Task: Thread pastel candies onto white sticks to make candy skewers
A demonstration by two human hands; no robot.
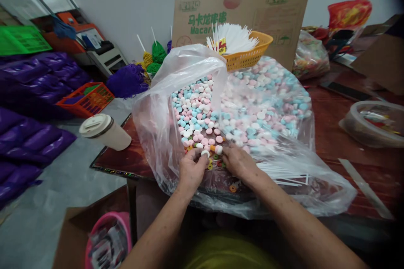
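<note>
My left hand (192,169) is closed in a pinch on a white round candy (205,154) at the near edge of the candy heap. Just to its right, my right hand (237,160) has its fingers curled together. A white piece with an orange end (217,149) lies against its fingertips; what the fingers grip is hidden. Pink, blue and white button-shaped candies (197,113) spread inside a large clear plastic bag (160,134). Small coloured rings (232,188) lie near the hands. Beside my right forearm is a bundle of white sticks (284,172).
An orange basket (246,62) of white sticks stands behind the candies, before a cardboard box (277,12). A lidded cup (105,132) sits at the table's left corner. To the right are a metal ruler (366,187) and a plastic tub (374,124). A pink bucket (126,222) stands below.
</note>
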